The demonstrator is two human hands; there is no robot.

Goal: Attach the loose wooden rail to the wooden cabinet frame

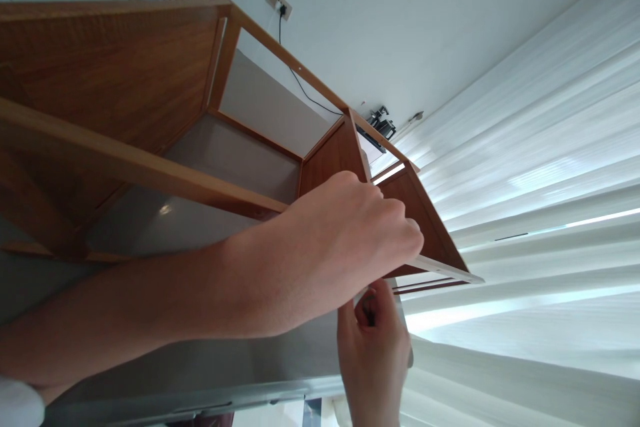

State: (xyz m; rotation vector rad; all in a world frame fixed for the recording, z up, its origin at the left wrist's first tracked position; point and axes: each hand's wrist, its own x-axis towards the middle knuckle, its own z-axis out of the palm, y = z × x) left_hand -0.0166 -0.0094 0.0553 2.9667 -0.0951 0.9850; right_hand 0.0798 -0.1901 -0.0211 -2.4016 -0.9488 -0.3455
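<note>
My left hand (377,227) reaches in from the left, its back toward me and its fingers curled into a fist. It lies over the front rail of a brown wooden frame (145,163), whose rail runs behind it. What its fingers grip is hidden. Just below, my right hand (377,347) comes up from the bottom edge with the fingers bent and the thumb close to them. A small dark spot shows inside its curl, too unclear to name. The fingertips of the right hand are close under the left hand, near the rail.
The frame has wooden panels (125,73) and open sections above a grey surface (295,353). Behind it a wall socket (279,3) holds a plug with a black cable. Small black items (381,123) stand beyond the back rail. White curtains (540,173) hang at the right.
</note>
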